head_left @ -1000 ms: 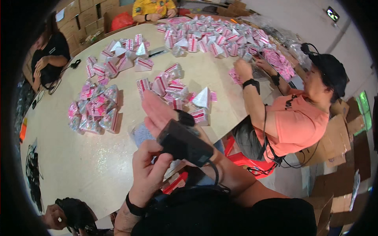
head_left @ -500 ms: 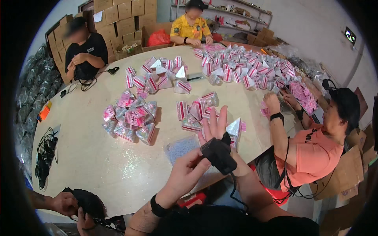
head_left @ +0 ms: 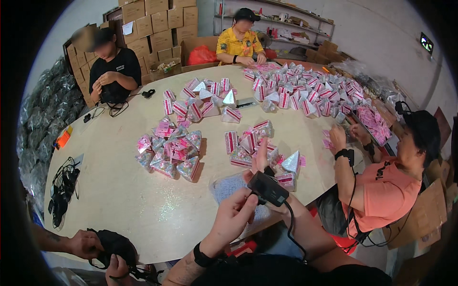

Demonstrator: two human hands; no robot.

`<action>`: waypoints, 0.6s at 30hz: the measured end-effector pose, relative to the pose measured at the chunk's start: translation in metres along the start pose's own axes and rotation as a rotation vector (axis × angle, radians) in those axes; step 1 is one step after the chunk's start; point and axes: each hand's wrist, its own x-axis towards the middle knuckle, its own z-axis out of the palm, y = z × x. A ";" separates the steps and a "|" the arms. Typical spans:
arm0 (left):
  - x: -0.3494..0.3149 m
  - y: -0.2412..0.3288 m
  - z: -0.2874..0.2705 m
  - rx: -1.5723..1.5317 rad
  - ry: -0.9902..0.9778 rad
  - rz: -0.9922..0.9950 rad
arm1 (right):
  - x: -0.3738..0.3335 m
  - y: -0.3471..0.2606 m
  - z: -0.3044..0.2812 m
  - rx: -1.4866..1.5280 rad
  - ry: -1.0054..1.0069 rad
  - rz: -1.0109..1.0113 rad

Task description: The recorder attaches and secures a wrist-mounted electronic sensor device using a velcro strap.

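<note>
My left hand (head_left: 234,213) is closed on a small black box-shaped device (head_left: 269,187) with a cable, its thumb and fingers at the near left edge. The device sits over my right wrist, with part of a black strap showing beside it. My right hand (head_left: 261,161) is stretched upward with straight fingers, seen nearly edge-on, and holds nothing. Just beyond it are several silvery triangular packs (head_left: 248,142) with pink-and-white bands. Beneath my hands, on the table, lies a clear plastic bag (head_left: 224,187) of pale, bluish contents, partly hidden by my arms.
On the pale table (head_left: 119,205) stand a cluster of triangular packs (head_left: 174,150) and a large heap (head_left: 305,86) at the far right. Black cables (head_left: 62,190) lie at the left. Co-workers sit around; one person's hands (head_left: 86,244) hold a black cap-like item (head_left: 114,248).
My right hand has turned from showing spread fingers to nearly edge-on. My left hand stays on the black device. The whole view has shifted slightly, moving the table's contents right and down.
</note>
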 end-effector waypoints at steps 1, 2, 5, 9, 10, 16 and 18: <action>-0.001 0.001 0.001 -0.024 -0.015 -0.011 | -0.003 0.006 -0.008 0.002 -0.005 0.000; -0.002 0.001 0.003 -0.039 -0.023 0.025 | -0.006 0.008 -0.008 0.092 -0.030 0.073; -0.001 0.002 0.003 -0.085 -0.071 0.021 | -0.019 -0.002 -0.013 0.184 -0.130 0.185; 0.003 -0.012 -0.001 -0.146 -0.074 -0.052 | -0.015 0.020 -0.046 0.171 0.091 0.365; 0.003 -0.012 -0.001 -0.147 -0.076 -0.052 | -0.013 0.032 -0.059 0.244 0.072 0.390; 0.006 -0.003 0.002 -0.120 0.032 -0.035 | 0.012 0.025 -0.044 -0.293 0.161 0.112; 0.007 -0.005 -0.001 -0.138 0.038 -0.040 | 0.037 0.028 -0.009 -0.743 0.230 -0.083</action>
